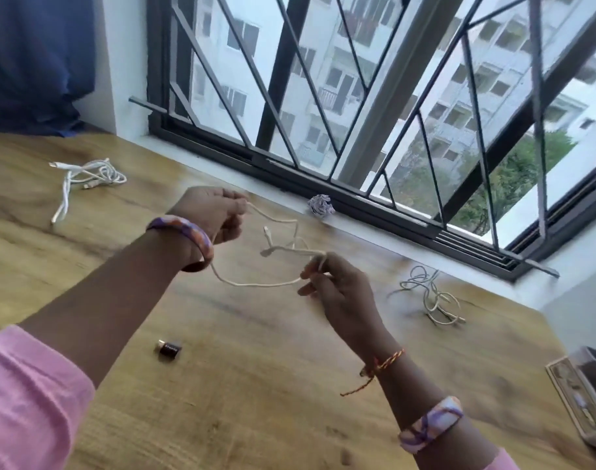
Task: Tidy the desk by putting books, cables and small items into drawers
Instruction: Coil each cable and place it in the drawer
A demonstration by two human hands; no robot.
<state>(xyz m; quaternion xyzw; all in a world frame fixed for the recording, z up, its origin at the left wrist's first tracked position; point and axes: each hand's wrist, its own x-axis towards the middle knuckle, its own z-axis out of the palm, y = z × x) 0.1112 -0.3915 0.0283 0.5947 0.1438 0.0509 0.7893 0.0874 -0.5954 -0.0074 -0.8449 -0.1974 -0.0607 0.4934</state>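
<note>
Pinching one white cable (255, 283) between left hand (211, 212) and right hand (337, 290), two more cable tangles on desk (255, 385)

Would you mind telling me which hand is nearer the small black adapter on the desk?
The left hand, though not by much: both are raised beyond the adapter, the right hand farther off to its right.
</note>
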